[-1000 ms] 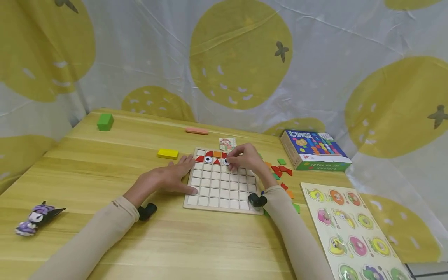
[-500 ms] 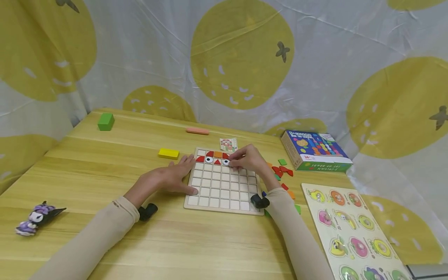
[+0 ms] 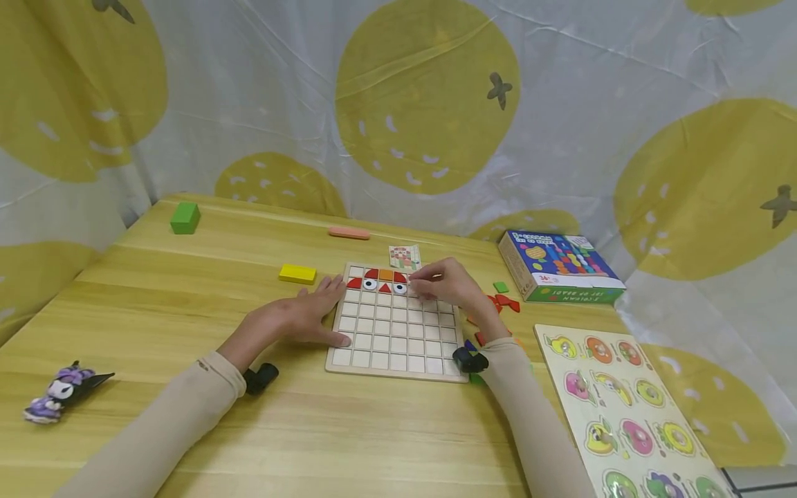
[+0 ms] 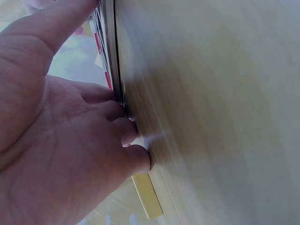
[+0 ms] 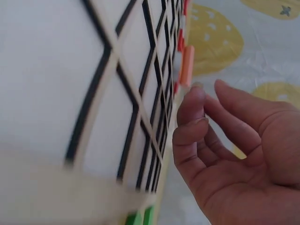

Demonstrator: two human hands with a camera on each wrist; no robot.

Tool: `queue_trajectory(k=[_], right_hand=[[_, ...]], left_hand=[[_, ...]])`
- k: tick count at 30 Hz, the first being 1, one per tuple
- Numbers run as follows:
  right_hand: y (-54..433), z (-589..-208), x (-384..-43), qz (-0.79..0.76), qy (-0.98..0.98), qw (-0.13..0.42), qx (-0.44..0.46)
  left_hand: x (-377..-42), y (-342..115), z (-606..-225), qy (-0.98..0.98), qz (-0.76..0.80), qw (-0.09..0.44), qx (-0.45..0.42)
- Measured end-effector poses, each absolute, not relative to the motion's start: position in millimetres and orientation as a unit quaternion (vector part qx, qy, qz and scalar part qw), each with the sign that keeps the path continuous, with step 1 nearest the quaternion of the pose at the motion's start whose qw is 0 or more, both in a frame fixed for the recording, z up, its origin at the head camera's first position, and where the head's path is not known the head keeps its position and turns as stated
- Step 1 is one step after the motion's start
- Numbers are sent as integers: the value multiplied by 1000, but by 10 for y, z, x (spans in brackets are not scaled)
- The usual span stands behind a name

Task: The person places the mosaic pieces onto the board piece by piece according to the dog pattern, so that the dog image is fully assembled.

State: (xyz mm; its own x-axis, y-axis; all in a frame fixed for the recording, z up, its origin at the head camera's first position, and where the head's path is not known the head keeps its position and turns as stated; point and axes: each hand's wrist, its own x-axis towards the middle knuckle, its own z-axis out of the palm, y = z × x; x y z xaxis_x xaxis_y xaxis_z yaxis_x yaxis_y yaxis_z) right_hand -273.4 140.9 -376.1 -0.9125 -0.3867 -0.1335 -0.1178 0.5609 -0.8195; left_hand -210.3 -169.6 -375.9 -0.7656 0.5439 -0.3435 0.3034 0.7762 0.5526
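Note:
A wooden grid board (image 3: 381, 344) lies on the table, with colored tiles in its far rows. Among them are two white eye tiles with dark centers, the right eye tile (image 3: 400, 288) and the left eye tile (image 3: 370, 284), with a red triangle (image 3: 385, 288) between them. Behind the triangle sits an orange square (image 3: 386, 275). My left hand (image 3: 305, 315) rests spread along the board's left edge, its thumb at the rim. My right hand (image 3: 453, 282) hovers just right of the right eye tile; in the right wrist view its thumb and fingertips (image 5: 197, 89) stand apart with nothing between them.
A small picture card (image 3: 405, 256) lies behind the board. Loose red pieces (image 3: 507, 303) and other colored tiles lie to the right, beside a game box (image 3: 560, 266) and a fruit puzzle board (image 3: 613, 408). A yellow block (image 3: 297, 274) and doll (image 3: 59, 393) are at left.
My right hand has drawn back slightly to the right from the right eye tile, which now shows uncovered in its cell. The left hand stays in place.

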Motion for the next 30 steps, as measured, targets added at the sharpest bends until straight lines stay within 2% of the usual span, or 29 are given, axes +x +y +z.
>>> queue_trajectory(k=[8,12,20,25,30], right_hand=[[2025,-3712,-2686,-421,883,119,-172],[2237,-3740,-2633,-413,884,122,-180],[1704,-3762,-2564,-343,872,166,-308],[1426,-3782,-2605,-320,878,175,-309],[1376,-3768,-2612,-322,880,179,-299]], left_hand=[[-2101,-1677,-3758,909,242,252,229],[-2098,-1687,-3755,907,245,253,231],[-2102,-1697,-3755,907,248,252,231],[-2108,-1694,-3756,904,250,252,237],[-2107,-1697,-3755,906,248,252,232]])
